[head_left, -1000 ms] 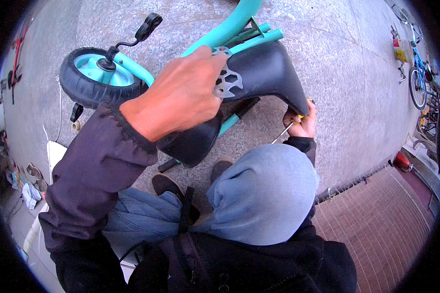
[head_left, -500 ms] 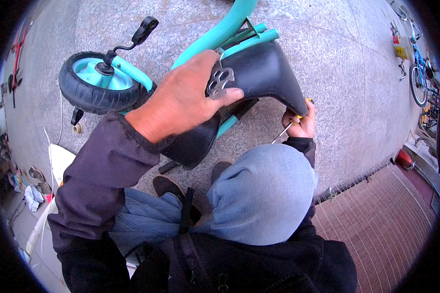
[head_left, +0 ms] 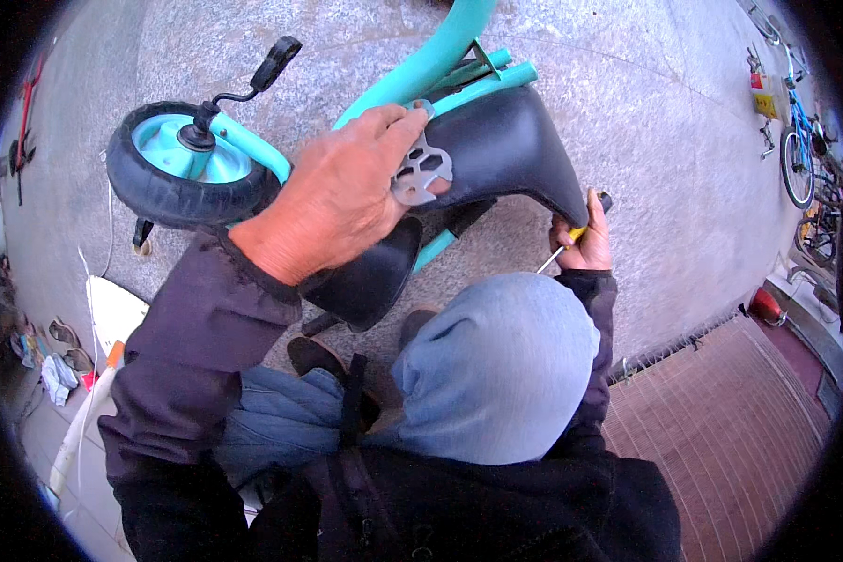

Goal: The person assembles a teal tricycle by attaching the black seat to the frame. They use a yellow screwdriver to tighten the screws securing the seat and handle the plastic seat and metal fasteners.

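Observation:
A child's bicycle with turquoise tubes (head_left: 421, 67) lies on its side before me. My left hand (head_left: 332, 192) is closed on a flat metal multi-hole wrench (head_left: 433, 161), held against the near end of a smooth black saddle-like part (head_left: 510, 140). To the right, beside that part's narrow tip, my right hand (head_left: 590, 248) grips a screwdriver (head_left: 550, 260) with a yellow and black handle. Its metal shaft points down and left toward my knee; the tip is hidden behind the knee. A second black part (head_left: 370, 281) sits below my left wrist.
The bicycle's small wheel (head_left: 140, 192) and crank with a black pedal (head_left: 279, 62) stick out at left. A slatted brown mat (head_left: 712, 421) lies at lower right. Farther right stands a blue bicycle (head_left: 798, 131). Shoes and cloth (head_left: 58, 375) lie at far left.
The wrench has turned in my left hand, showing more of its flat face. My right hand has shifted slightly right, with the handle's dark end now showing. The wheel appears slightly farther left.

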